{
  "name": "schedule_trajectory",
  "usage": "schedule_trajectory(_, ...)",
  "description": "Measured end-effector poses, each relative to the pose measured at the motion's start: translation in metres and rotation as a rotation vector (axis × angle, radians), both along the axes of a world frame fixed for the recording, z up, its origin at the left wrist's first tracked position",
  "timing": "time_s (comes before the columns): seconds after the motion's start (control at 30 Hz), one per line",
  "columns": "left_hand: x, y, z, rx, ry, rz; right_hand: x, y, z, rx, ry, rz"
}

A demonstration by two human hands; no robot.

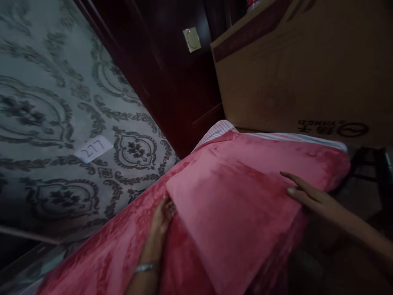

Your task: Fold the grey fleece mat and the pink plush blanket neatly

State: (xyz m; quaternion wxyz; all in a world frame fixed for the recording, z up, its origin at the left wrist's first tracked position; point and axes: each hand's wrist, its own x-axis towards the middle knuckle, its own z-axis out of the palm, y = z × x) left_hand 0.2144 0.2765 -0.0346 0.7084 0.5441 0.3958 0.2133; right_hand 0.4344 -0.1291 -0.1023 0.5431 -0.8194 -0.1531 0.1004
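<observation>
A pink plush blanket [227, 200] lies spread over a bed-like surface, with a smooth, lighter layer folded on top of its deeper red pile. My left hand [164, 213], with a band at the wrist, is at the left edge of the folded layer. Its fingers are curled in against that edge, and the fingertips are partly hidden. On the other side, my right hand [307, 196] hovers by the right edge of the fold, thumb and forefinger apart, holding nothing. Striped fabric [217, 129] shows beneath the blanket at the far end.
A large cardboard box [301, 73] stands beyond the blanket at the right. Behind is a dark red wooden panel [172, 73] with a gold plate [192, 39]. Patterned wallpaper [55, 102] with a paper label [93, 149] marked 277 covers the left. A dark frame [368, 164] stands right.
</observation>
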Motion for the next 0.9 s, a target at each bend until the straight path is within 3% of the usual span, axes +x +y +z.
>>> schedule_trajectory(0.1,-0.025,-0.066,-0.014,-0.183,-0.119,-0.041,0.004,0.006,-0.001,-0.036,-0.023,0.037)
schedule_trajectory(0.2,-0.036,-0.131,-0.023,-0.223,-0.195,-0.071,0.008,0.011,0.002,-0.021,-0.036,0.052)
schedule_trajectory(0.27,-0.035,-0.159,-0.024,-0.206,-0.255,-0.067,0.010,0.012,0.009,0.003,-0.014,0.057)
schedule_trajectory(0.33,-0.031,-0.170,-0.020,-0.187,-0.288,-0.063,0.008,0.014,0.020,0.049,0.033,0.071)
schedule_trajectory(0.4,-0.031,-0.165,-0.007,-0.138,-0.288,-0.074,-0.007,0.016,0.032,0.108,0.079,0.108)
schedule_trajectory(0.5,-0.049,-0.129,0.033,0.023,-0.200,-0.102,-0.059,0.020,0.044,0.200,0.114,0.148)
schedule_trajectory(0.57,-0.079,-0.092,0.066,0.161,-0.067,-0.092,-0.107,0.022,0.044,0.277,0.158,0.236)
schedule_trajectory(0.67,-0.147,-0.033,0.100,0.242,0.102,-0.029,-0.169,0.021,0.039,0.350,0.334,0.605)
schedule_trajectory(0.7,-0.173,-0.017,0.104,0.241,0.111,0.034,-0.180,0.022,0.039,0.344,0.394,0.713)
schedule_trajectory(0.77,-0.227,0.000,0.099,0.235,0.190,0.185,-0.183,0.028,0.040,0.323,0.481,0.801)
schedule_trajectory(0.83,-0.274,-0.001,0.079,0.242,0.263,0.322,-0.165,0.043,0.043,0.346,0.542,0.743)
schedule_trajectory(0.9,-0.309,-0.020,0.050,0.235,0.205,0.497,-0.138,0.066,0.045,0.404,0.601,0.642)
